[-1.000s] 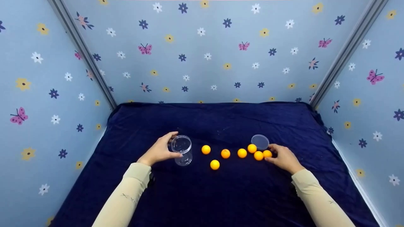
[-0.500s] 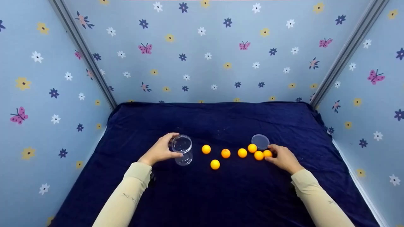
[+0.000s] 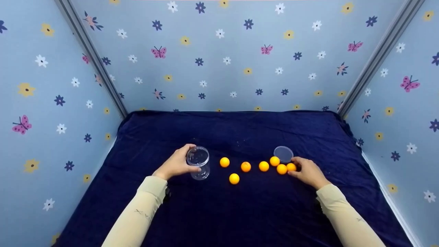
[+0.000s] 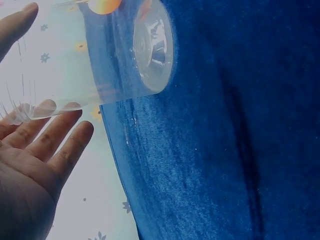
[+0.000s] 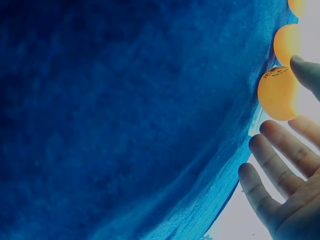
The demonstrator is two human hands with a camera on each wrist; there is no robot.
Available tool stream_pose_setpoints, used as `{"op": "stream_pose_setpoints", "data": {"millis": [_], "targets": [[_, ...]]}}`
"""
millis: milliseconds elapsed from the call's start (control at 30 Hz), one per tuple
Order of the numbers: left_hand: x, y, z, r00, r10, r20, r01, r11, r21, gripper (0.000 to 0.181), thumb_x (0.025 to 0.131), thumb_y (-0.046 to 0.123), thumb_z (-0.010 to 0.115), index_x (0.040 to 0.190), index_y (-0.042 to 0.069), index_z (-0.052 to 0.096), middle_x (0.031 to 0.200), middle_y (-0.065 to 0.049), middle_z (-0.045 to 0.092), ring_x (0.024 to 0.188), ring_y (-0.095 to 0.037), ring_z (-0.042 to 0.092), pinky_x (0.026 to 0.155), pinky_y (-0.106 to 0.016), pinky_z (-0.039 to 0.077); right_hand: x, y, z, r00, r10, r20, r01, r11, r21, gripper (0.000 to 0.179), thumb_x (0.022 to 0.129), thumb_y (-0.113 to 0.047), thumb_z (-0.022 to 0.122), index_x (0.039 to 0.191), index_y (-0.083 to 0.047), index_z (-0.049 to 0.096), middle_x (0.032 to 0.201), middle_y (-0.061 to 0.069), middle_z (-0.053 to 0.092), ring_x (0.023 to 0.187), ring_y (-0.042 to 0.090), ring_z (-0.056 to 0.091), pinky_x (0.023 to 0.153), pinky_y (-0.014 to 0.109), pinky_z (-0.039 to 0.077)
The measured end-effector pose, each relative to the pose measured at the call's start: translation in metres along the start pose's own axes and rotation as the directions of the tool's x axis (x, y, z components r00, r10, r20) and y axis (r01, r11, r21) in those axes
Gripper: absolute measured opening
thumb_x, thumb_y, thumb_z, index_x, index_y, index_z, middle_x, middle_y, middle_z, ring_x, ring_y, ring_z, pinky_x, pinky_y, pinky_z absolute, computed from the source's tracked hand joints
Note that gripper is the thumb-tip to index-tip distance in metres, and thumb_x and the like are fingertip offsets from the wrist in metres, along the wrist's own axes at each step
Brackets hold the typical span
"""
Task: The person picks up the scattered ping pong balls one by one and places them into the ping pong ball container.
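My left hand (image 3: 176, 164) grips a clear plastic jar (image 3: 201, 171) near its top, thumb on the near side and fingers on the far side. The jar stands upright on the dark blue cloth; in the left wrist view its round base (image 4: 154, 47) shows. At the right, my right hand (image 3: 309, 172) has thumb and forefinger at opposite sides of an orange ping-pong ball (image 5: 278, 93), which has print on it. That ball is the rightmost of several like it. Two more, a ball (image 3: 282, 169) and a ball (image 3: 274, 161), lie close beside it.
A clear round lid (image 3: 283, 154) lies flat just behind the right-hand balls. Between the hands are a ball (image 3: 224, 162), a ball (image 3: 234, 178), a ball (image 3: 246, 167) and a ball (image 3: 263, 166). Flower-patterned walls (image 3: 219, 55) enclose the cloth-covered table (image 3: 219, 212) at the back and sides.
Both hands stay where they were, at the jar and at the rightmost ball. Only a very slight shift of the head view shows.
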State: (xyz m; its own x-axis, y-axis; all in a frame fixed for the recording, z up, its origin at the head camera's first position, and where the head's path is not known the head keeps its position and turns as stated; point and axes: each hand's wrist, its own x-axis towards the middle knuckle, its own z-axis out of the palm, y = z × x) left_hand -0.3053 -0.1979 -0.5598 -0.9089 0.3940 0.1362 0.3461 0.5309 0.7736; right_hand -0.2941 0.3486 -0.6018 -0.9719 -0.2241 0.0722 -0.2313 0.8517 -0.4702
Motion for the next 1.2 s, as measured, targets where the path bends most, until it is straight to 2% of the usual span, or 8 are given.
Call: {"op": "stream_pose_setpoints", "data": {"millis": [300,533,667,1000,1200], "targets": [[0.0,0.008,-0.006,1.0,0.008,0.002,-0.008,1.0,-0.026,0.091,0.075,0.025,0.1,0.149,0.0,0.054,0.143,-0.024,0.067,0.126,-0.04,0.068,0.113,-0.057,0.052,0.001,-0.002,-0.001,1.0,0.003,-0.003,-0.003,1.0,0.004,0.058,0.09,-0.023,0.089,0.137,0.004,0.068,0.118,0.021,0.077,0.107,0.039,0.073,0.095,0.062,0.057],[0.002,0.019,-0.008,0.999,0.047,-0.003,-0.047,0.999,-0.025,0.09,0.076,0.025,0.1,0.149,-0.001,0.053,0.14,-0.022,0.069,0.125,-0.038,0.07,0.112,-0.055,0.054,0.001,-0.003,-0.001,1.0,0.003,-0.002,-0.003,1.0,0.004,0.06,0.089,-0.023,0.089,0.139,0.003,0.068,0.12,0.021,0.077,0.108,0.039,0.073,0.094,0.062,0.057],[0.002,0.026,-0.008,0.998,0.059,0.009,-0.059,0.998,-0.033,0.091,0.076,0.024,0.1,0.15,-0.001,0.052,0.141,-0.023,0.068,0.126,-0.039,0.07,0.112,-0.055,0.054,0.002,-0.003,0.0,1.0,-0.001,-0.001,0.001,1.0,0.006,0.06,0.089,-0.023,0.089,0.139,0.003,0.068,0.121,0.022,0.077,0.108,0.039,0.073,0.094,0.062,0.057],[0.002,0.041,-0.005,0.996,0.085,0.038,-0.085,0.996,-0.014,0.091,0.076,0.026,0.101,0.15,0.0,0.053,0.139,-0.016,0.069,0.125,-0.036,0.069,0.112,-0.052,0.055,0.002,-0.003,0.0,1.0,-0.002,0.003,0.002,1.0,0.01,0.058,0.09,-0.02,0.088,0.139,0.003,0.068,0.12,0.022,0.077,0.107,0.039,0.073,0.093,0.062,0.057],[0.002,0.049,-0.002,0.992,0.119,0.051,-0.117,0.993,-0.031,0.091,0.077,0.027,0.1,0.15,0.001,0.053,0.139,-0.018,0.069,0.125,-0.034,0.07,0.11,-0.053,0.056,0.002,-0.003,0.002,1.0,-0.009,-0.002,0.009,1.0,0.02,0.056,0.088,-0.019,0.089,0.136,0.003,0.07,0.115,0.02,0.078,0.101,0.037,0.074,0.09,0.06,0.058]]}}
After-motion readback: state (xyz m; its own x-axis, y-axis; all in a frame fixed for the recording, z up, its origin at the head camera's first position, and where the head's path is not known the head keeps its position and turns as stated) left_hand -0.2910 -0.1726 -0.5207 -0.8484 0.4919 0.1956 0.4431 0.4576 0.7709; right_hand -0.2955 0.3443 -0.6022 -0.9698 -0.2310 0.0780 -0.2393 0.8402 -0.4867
